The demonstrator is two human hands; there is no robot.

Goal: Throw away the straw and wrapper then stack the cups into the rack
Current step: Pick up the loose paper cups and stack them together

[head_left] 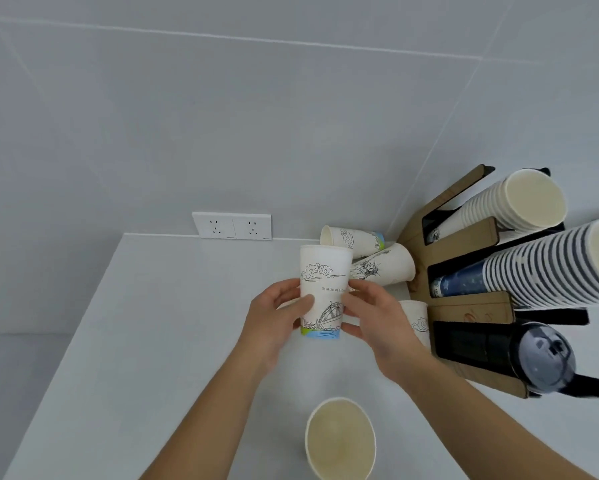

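Both hands hold a white paper cup (324, 285) printed with line drawings, upright above the white table (152, 341). My left hand (277, 320) grips its left side and my right hand (374, 317) its right side. Two similar cups lie tipped behind it, one (351, 239) near the wall and one (388, 265) beside the rack. Another cup (415, 318) stands partly hidden behind my right hand. An upright empty cup (339, 441) stands near the bottom edge. The cardboard rack (464, 244) at right holds long cup stacks. No straw or wrapper is in view.
The rack's slots hold a white cup stack (512, 206), a striped stack (550, 268) and dark plastic lids (537, 355). A double wall socket (232, 226) sits on the wall above the table's back edge. The table's left edge runs diagonally at left.
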